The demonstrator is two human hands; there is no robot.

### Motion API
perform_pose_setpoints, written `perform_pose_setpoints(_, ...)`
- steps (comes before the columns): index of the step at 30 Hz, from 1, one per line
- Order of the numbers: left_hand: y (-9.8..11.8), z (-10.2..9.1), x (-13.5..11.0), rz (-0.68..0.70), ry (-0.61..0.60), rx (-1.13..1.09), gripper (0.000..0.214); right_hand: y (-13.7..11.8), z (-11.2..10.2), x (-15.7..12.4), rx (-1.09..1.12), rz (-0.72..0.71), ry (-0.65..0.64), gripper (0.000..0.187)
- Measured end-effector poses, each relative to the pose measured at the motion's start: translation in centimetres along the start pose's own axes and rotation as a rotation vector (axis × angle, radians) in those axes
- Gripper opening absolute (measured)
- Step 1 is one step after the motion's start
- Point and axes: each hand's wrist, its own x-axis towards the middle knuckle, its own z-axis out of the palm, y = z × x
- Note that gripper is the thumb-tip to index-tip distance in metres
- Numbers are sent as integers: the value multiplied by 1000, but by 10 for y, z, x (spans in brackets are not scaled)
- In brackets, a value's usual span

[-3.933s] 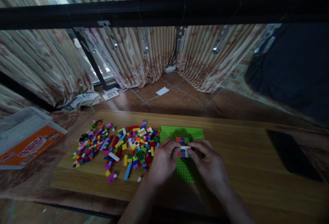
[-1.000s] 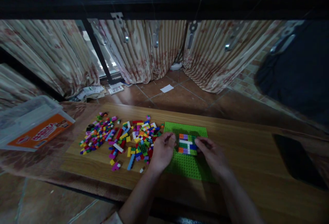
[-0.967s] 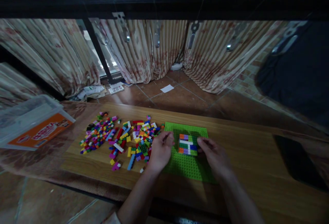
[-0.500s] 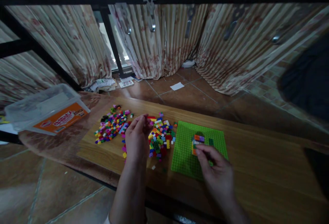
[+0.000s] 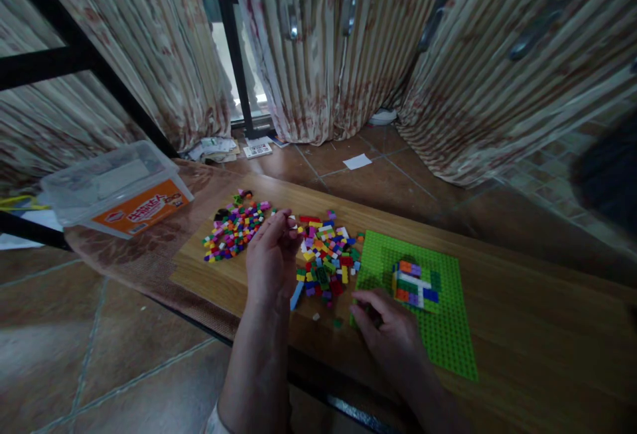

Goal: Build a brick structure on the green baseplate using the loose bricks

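My left hand (image 5: 273,255) is raised between the two heaps of toy bricks, its fingers curled together. What they hold, if anything, is too small and dark to make out. My right hand (image 5: 391,331) hovers over the near left edge of the green baseplate (image 5: 455,341), thumb and forefinger slightly apart with no brick visible between them. On the baseplate stands a low block of joined bricks (image 5: 417,286) in orange, purple, white, blue and green, just beyond my right hand. A heap of mixed toy bricks (image 5: 328,255) lies between my hands.
Smaller bricks form another heap (image 5: 236,228) to the left on the wooden board (image 5: 522,314). A clear plastic tub (image 5: 119,182) with an orange label sits at the far left. Striped curtains (image 5: 318,56) hang behind, with papers (image 5: 357,162) on the tiled floor.
My right hand has drawn back from the brick block toward the left and nearer me, uncovering the block. My left hand stays curled near the heaps. The camera view has shifted.
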Motion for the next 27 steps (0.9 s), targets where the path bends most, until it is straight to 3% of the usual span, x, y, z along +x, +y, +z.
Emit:
perform_pose_setpoints(3,2,-3,1,11,-6,-11,17,-1,2,1,-28,19,-2,18)
perform_pose_setpoints(10,3,-2,1,-20,10,-12,16,5,3,11,-149,31,132,25)
perform_pose_setpoints(18,4,-2,0,-38,8,-18,16,-2,18,17,-219,-11,127,28)
perform_pose_setpoints(27,9,-5,2,-42,5,-27,17,-3,25,25,-333,47,163,19)
